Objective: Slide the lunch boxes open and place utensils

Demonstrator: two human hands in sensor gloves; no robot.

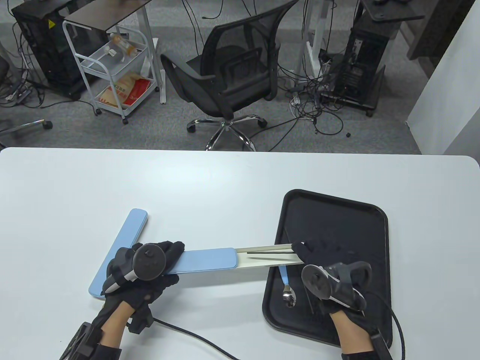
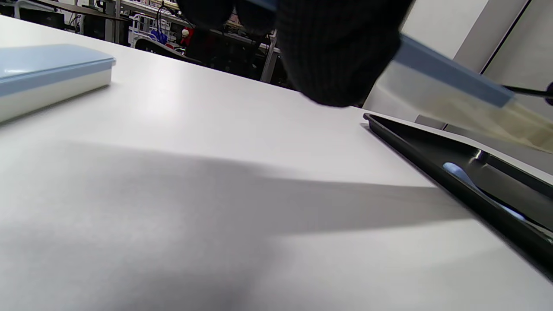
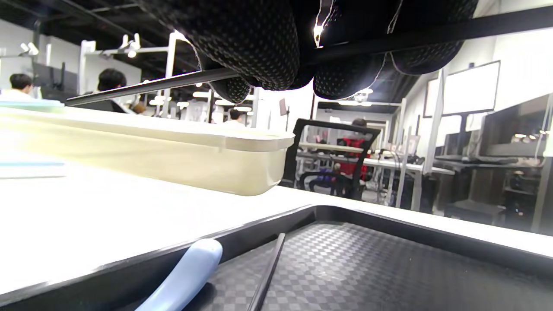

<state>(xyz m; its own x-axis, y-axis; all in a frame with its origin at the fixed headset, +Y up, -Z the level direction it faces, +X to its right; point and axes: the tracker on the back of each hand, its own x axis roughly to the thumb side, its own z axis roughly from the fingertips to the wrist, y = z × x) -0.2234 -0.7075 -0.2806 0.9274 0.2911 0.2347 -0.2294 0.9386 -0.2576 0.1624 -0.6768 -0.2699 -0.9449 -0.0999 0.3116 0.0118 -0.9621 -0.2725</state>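
Note:
A long lunch box is slid partly open: its blue lid point(image 1: 206, 260) on the left, its cream base point(image 1: 258, 262) sticking out to the right over the edge of the black tray point(image 1: 337, 213). My left hand point(image 1: 172, 262) grips the lid end and holds the box a little above the table. My right hand point(image 1: 311, 253) pinches a black chopstick point(image 1: 272, 255) whose far end lies over the open base. In the right wrist view the chopstick point(image 3: 389, 45) runs under my fingers. A blue-handled spoon point(image 1: 287, 287) and another black chopstick point(image 3: 268, 268) lie in the tray.
A second blue lunch box point(image 1: 123, 243), closed, lies diagonally on the table just behind my left hand. It also shows in the left wrist view point(image 2: 47, 73). An office chair point(image 1: 232, 75) stands beyond the table's far edge.

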